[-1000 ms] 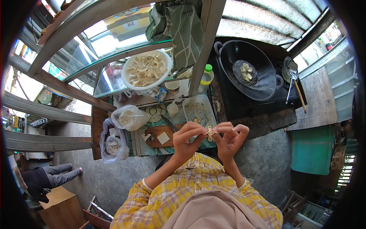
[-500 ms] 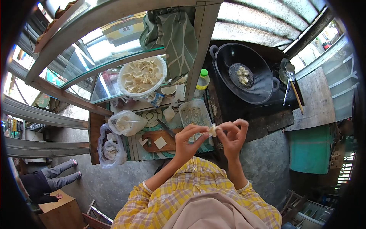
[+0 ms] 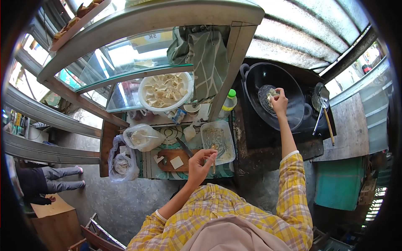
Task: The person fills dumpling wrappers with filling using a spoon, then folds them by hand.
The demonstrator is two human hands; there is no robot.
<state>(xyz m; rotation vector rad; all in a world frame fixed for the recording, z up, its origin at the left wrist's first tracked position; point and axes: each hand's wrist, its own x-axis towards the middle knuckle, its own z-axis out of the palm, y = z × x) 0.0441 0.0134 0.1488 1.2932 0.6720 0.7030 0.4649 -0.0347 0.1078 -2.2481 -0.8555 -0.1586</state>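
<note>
My right hand (image 3: 279, 102) reaches over the black wok (image 3: 293, 88), its fingers pinched on a small pale folded dumpling (image 3: 272, 93). Just below the fingertips is bubbling oil (image 3: 264, 100); other dumplings there are mostly hidden by the hand. My left hand (image 3: 201, 165) hovers at the front of a clear plastic container (image 3: 228, 142) smeared with pale filling. Its fingers are loosely bent, with nothing visible between them. A thin stick-like handle (image 3: 214, 169) shows beside the left fingertips. To the left, a square white wrapper (image 3: 177, 162) lies on a wooden board (image 3: 167, 166) next to a knife (image 3: 183, 146).
A white basket of folded wrappers (image 3: 144, 100) stands in the glass cabinet. Plastic bags (image 3: 144, 138) sit left of the board. A green-capped bottle (image 3: 228, 104) stands beside the stove. Spatulas (image 3: 324, 111) lie right of the wok. Another person (image 3: 54, 180) is at far left.
My right hand has left my left hand and moved up and right to the wok with the dumpling. My left hand let go and dropped slightly lower. The view has shifted a little.
</note>
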